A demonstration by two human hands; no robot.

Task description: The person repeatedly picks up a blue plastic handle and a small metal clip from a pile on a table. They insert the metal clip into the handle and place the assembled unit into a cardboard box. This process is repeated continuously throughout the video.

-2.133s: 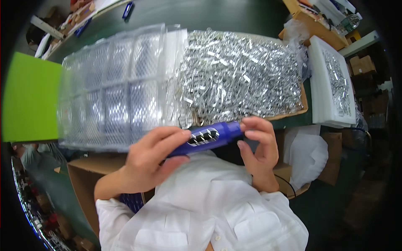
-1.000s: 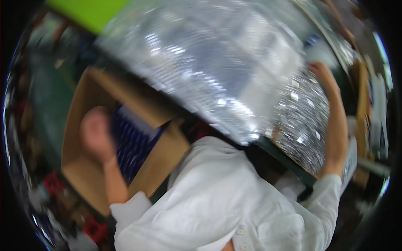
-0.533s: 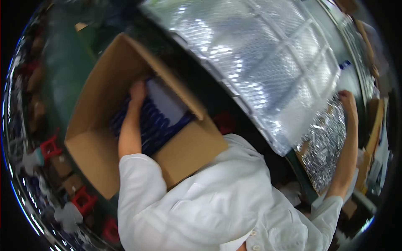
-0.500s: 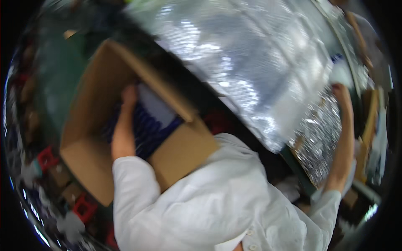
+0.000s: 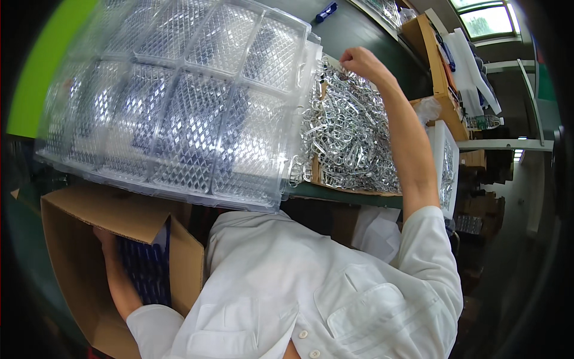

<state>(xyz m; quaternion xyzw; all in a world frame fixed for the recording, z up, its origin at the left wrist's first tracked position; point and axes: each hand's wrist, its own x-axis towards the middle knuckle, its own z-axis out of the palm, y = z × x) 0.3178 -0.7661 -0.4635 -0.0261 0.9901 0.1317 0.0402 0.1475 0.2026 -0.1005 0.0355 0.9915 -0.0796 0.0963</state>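
Observation:
Inside an open cardboard box [image 5: 72,263] at the lower left is my left hand [image 5: 103,235], beside rows of dark blue pieces [image 5: 143,272]. Its fingers are mostly hidden by shade and the box flap. My right hand [image 5: 362,63] is closed, its fingers curled together at the far edge of a heap of small shiny metal pieces with loops [image 5: 353,131]. Whatever it holds, if anything, is hidden. The heap lies in a shallow cardboard tray [image 5: 359,190] on the table.
Clear plastic trays with compartments [image 5: 179,102] cover the table's left side. A small blue piece [image 5: 326,12] lies on the dark green tabletop [image 5: 353,33] beyond them. To the right stand a cardboard carton [image 5: 439,66] and a white container [image 5: 445,170]. A bright green surface [image 5: 45,72] shows far left.
The view has swung toward the right and steadied. My left hand remains inside the box, and my right hand stays closed by the metal heap.

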